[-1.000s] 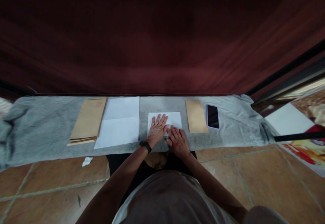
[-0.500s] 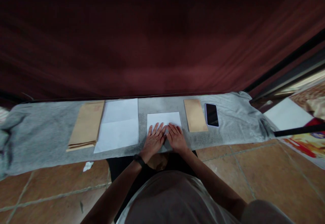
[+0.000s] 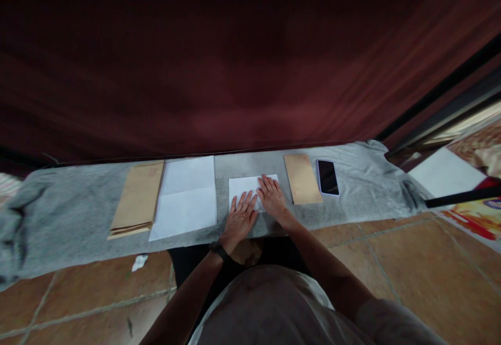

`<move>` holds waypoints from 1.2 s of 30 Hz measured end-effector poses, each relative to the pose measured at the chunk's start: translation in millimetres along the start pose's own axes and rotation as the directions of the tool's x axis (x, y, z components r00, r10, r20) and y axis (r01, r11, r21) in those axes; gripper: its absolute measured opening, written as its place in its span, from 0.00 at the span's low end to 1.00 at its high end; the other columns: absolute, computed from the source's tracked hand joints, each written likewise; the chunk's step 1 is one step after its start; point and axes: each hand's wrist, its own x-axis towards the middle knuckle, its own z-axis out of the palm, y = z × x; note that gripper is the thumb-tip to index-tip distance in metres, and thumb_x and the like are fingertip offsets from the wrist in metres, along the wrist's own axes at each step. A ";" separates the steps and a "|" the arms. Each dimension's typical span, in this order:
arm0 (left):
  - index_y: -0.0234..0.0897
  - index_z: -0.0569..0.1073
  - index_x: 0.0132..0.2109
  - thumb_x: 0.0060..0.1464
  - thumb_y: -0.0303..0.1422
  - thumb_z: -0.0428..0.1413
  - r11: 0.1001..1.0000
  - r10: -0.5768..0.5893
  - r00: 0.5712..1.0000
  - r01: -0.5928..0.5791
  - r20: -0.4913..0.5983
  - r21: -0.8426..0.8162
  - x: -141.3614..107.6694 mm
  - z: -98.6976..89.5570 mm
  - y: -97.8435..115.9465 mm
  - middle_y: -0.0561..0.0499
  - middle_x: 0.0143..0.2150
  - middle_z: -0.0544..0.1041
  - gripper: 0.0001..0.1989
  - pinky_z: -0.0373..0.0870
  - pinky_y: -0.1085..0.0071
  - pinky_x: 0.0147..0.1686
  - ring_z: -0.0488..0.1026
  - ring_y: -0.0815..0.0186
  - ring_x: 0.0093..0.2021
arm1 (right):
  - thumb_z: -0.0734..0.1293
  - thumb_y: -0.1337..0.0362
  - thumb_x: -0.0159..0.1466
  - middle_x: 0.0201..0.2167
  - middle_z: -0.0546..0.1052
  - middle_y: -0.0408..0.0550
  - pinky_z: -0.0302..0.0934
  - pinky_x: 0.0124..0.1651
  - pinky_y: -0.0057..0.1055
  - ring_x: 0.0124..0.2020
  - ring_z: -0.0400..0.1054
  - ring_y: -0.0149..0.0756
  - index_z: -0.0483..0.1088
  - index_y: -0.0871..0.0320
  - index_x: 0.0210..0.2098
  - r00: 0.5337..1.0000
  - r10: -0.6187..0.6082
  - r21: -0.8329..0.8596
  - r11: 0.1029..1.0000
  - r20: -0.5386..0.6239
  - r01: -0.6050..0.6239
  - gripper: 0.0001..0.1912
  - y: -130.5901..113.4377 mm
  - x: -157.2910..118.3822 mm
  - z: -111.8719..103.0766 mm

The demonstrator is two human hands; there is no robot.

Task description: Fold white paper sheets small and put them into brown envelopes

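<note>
A folded sheet of white paper (image 3: 243,184) lies on the grey cloth in front of me, its near part hidden by my hands. My left hand (image 3: 239,219) rests flat across its lower left, fingers spread. On the right side of the paper my right hand (image 3: 273,199) lies flat, its fingertips close to the far edge. Just right of it is a brown envelope (image 3: 302,179). To the left lie larger white sheets (image 3: 185,199) with a crease across the middle, and beside them a stack of brown envelopes (image 3: 136,196).
A phone (image 3: 327,177) with a dark screen lies right of the single envelope. The grey cloth (image 3: 78,214) covers a long narrow surface against a dark red panel (image 3: 250,84). A crumpled white scrap (image 3: 140,262) is on the tiled floor (image 3: 97,282).
My right hand has slid away from me along the folded paper, towards its far edge. The left hand stays flat near the lower left. The view has shifted slightly.
</note>
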 end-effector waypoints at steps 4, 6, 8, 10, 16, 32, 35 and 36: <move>0.32 0.55 0.72 0.69 0.36 0.41 0.998 -0.060 0.997 0.060 -0.038 -0.004 -3.1 2.9 0.1 0.40 0.74 0.56 0.28 0.45 0.49 0.73 0.48 0.56 0.75 | 0.53 0.59 0.75 0.70 0.59 0.62 0.47 0.71 0.54 0.72 0.53 0.49 0.54 0.64 0.72 0.996 0.044 0.017 0.999 -0.080 -0.043 0.29 8.4 -5.3 2.4; 0.28 0.54 0.72 0.69 0.36 0.40 0.995 -0.103 0.992 0.103 -0.069 -0.014 -6.1 4.7 0.1 0.37 0.74 0.55 0.29 0.47 0.50 0.72 0.48 0.56 0.75 | 0.53 0.58 0.75 0.70 0.60 0.63 0.48 0.71 0.53 0.72 0.53 0.50 0.54 0.65 0.71 0.993 0.061 0.006 0.998 -0.100 -0.061 0.29 10.7 -7.5 2.9; 0.25 0.54 0.72 0.69 0.36 0.40 0.988 -0.152 0.983 0.150 -0.101 -0.028 -10.1 6.9 0.2 0.35 0.74 0.55 0.30 0.50 0.50 0.72 0.48 0.54 0.75 | 0.53 0.58 0.75 0.70 0.60 0.63 0.48 0.70 0.51 0.71 0.53 0.49 0.54 0.66 0.71 0.991 0.078 -0.008 0.997 -0.109 -0.079 0.29 12.3 -9.0 3.3; 0.23 0.54 0.72 0.69 0.37 0.41 0.978 -0.210 0.967 0.206 -0.142 -0.045 -14.4 9.6 0.1 0.32 0.73 0.56 0.30 0.52 0.49 0.71 0.48 0.52 0.75 | 0.54 0.57 0.75 0.70 0.60 0.63 0.48 0.70 0.51 0.71 0.53 0.49 0.54 0.66 0.71 0.989 0.081 -0.012 0.996 -0.121 -0.083 0.29 13.4 -10.0 3.7; 0.28 0.57 0.71 0.66 0.36 0.45 0.915 -0.394 0.900 0.366 -0.188 -0.169 -5.0 10.4 -14.0 0.32 0.71 0.61 0.30 0.62 0.47 0.65 0.60 0.47 0.71 | 0.54 0.57 0.75 0.70 0.60 0.63 0.47 0.70 0.52 0.71 0.54 0.50 0.52 0.65 0.72 0.990 0.093 -0.014 0.995 -0.102 -0.095 0.30 13.2 -10.5 4.5; 0.38 0.78 0.37 0.47 0.32 0.61 0.763 -0.483 0.872 0.466 0.086 -0.448 92.9 -45.4 -80.2 0.44 0.40 0.81 0.07 0.67 0.55 0.57 0.75 0.51 0.51 | 0.60 0.58 0.73 0.69 0.64 0.56 0.50 0.71 0.49 0.70 0.56 0.46 0.61 0.59 0.68 0.991 -0.115 0.041 0.992 -0.063 0.118 0.26 -28.3 -92.9 -22.9; 0.39 0.74 0.28 0.43 0.30 0.63 0.621 -0.556 0.818 0.528 0.149 -0.579 90.1 -51.9 -83.6 0.51 0.25 0.76 0.04 0.72 0.63 0.42 0.77 0.55 0.37 | 0.61 0.60 0.73 0.69 0.63 0.57 0.51 0.71 0.48 0.70 0.56 0.45 0.59 0.60 0.69 0.994 -0.067 0.048 0.996 -0.089 0.072 0.27 -30.3 -103.7 -29.4; 0.39 0.74 0.28 0.42 0.30 0.63 0.560 -0.585 0.794 0.543 0.165 -0.625 85.5 -54.0 -83.0 0.53 0.22 0.73 0.05 0.72 0.65 0.37 0.77 0.56 0.34 | 0.61 0.60 0.72 0.69 0.63 0.57 0.52 0.71 0.48 0.70 0.56 0.45 0.58 0.61 0.70 0.994 -0.060 0.050 0.997 -0.091 0.065 0.28 -29.9 -104.0 -31.7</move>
